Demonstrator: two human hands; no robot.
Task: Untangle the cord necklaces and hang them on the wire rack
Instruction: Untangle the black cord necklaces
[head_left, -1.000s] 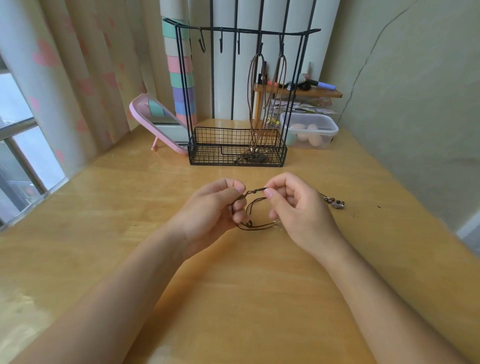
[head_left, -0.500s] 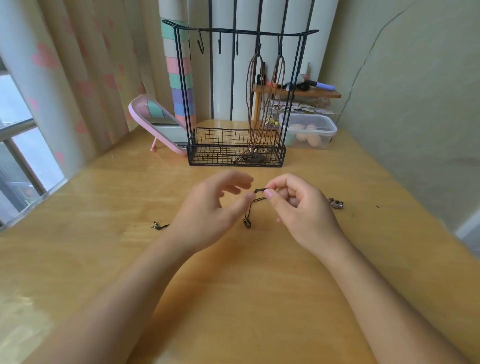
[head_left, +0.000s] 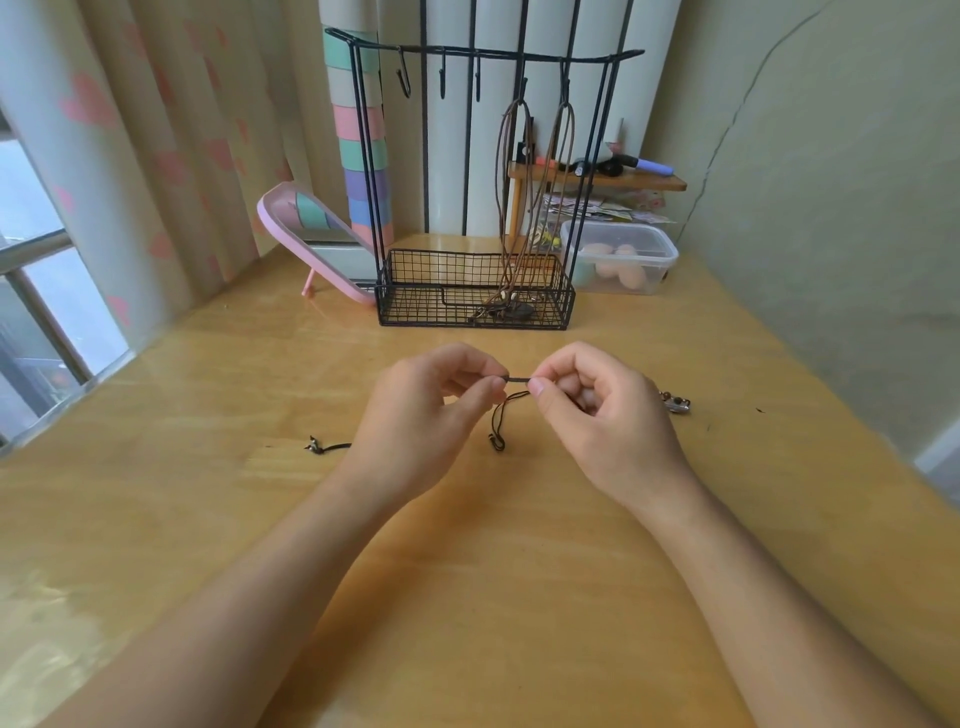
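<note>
Pinching a short stretch of dark cord (head_left: 517, 379) between them, both hands hover just above the table (head_left: 208, 519), in front of the rack (head_left: 415, 306). The left hand (head_left: 431, 410) has thumb and forefinger closed on one end of that stretch, its other fingers curled. The right hand (head_left: 597, 415) grips the other end the same way. The stretch runs taut and level between them. Below it a thin loop of the same cord hangs down to a small knot or clasp (too small to tell which).

A cord end (head_left: 324, 446) lies on the table left of the left wrist. A metal pendant (head_left: 675, 404) shows just beyond the right hand. It seems to belong to the same cord, though the hand hides the link.

Two brown necklaces (head_left: 514, 275) hang from the rack's right-hand hooks, reaching down into its basket. A pink mirror (head_left: 311, 234) leans left of the rack, and a clear box (head_left: 623, 260) stands to its right.
</note>
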